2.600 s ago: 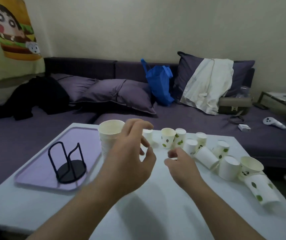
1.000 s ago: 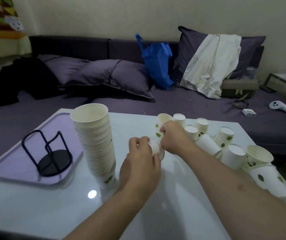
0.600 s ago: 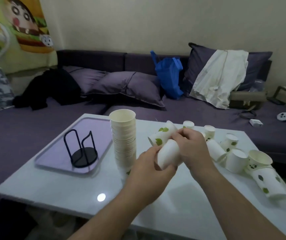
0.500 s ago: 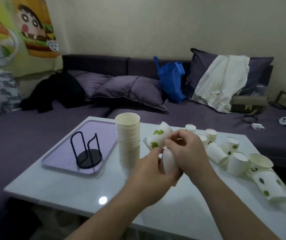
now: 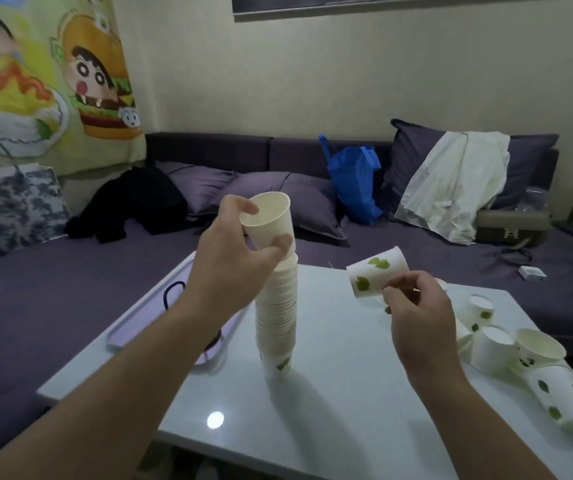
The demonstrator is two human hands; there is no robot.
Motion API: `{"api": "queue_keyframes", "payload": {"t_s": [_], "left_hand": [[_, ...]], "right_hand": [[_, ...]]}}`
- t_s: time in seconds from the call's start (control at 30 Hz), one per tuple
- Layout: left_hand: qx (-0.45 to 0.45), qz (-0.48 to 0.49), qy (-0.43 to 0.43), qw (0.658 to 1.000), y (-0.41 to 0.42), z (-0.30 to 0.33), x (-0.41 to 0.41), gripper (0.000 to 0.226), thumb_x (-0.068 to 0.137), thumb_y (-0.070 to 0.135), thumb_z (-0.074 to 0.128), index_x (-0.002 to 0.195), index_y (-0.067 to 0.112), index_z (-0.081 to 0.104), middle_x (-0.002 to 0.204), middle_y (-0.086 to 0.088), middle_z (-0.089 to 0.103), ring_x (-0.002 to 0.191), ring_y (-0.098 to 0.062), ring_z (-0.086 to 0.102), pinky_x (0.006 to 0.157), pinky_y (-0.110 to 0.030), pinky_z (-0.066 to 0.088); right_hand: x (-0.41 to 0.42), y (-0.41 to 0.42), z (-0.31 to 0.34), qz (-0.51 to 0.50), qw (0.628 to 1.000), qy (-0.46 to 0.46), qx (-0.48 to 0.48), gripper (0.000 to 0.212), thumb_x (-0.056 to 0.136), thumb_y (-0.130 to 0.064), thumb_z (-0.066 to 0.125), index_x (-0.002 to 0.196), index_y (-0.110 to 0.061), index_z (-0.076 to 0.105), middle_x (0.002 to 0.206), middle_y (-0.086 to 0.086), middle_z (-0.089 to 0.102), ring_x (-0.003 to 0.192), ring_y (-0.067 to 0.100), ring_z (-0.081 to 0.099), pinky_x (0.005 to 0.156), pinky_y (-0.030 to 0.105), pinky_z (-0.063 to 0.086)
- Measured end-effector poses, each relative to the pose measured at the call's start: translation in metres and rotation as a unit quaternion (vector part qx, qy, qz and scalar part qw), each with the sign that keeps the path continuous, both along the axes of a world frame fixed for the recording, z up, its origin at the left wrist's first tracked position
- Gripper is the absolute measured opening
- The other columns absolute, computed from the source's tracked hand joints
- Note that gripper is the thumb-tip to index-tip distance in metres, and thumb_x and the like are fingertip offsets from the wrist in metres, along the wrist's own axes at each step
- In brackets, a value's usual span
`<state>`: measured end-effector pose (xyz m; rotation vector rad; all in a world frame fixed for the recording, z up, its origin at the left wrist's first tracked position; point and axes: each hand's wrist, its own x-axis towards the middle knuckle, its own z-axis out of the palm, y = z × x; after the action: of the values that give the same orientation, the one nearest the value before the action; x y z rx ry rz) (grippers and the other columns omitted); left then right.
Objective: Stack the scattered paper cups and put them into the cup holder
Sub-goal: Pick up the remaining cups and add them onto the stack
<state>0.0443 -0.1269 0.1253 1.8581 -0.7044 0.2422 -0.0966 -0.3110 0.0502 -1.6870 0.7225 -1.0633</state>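
Left hand: your left hand (image 5: 233, 261) is clamped on a plain cup (image 5: 271, 221), mouth up and tilted, right over the stack.
Right hand: your right hand (image 5: 416, 306) pinches a leaf-print cup (image 5: 376, 271) lying near sideways, mouth to the upper right.
Stack: tall stack (image 5: 276, 317) upright on the bench (image 5: 347, 393).
Loose cups: scattered cups (image 5: 520, 351) at the right edge, some tipped over.
Tray: purple tray (image 5: 146, 313) carries the black cup holder (image 5: 174, 296), mostly hidden by your arm.
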Motion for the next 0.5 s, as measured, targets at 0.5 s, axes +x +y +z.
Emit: {"api": "queue_keyframes", "payload": {"t_s": [0.5], "left_hand": [[0.087,-0.045,0.076,0.992,-0.014,-0.047,0.026,0.093,0.080,0.049,0.087,0.155,0.029,0.035,0.140,0.017,0.056,0.120,-0.011,0.059,0.102,-0.036,0.052]], "right_hand": [[0.015,0.004,0.014,0.067,0.995,-0.001,-0.081,0.020,0.092,-0.002,0.067,0.096,-0.022,0.065,0.097,0.001,0.070,0.088,0.016,0.065,0.076,0.028,0.050]]}}
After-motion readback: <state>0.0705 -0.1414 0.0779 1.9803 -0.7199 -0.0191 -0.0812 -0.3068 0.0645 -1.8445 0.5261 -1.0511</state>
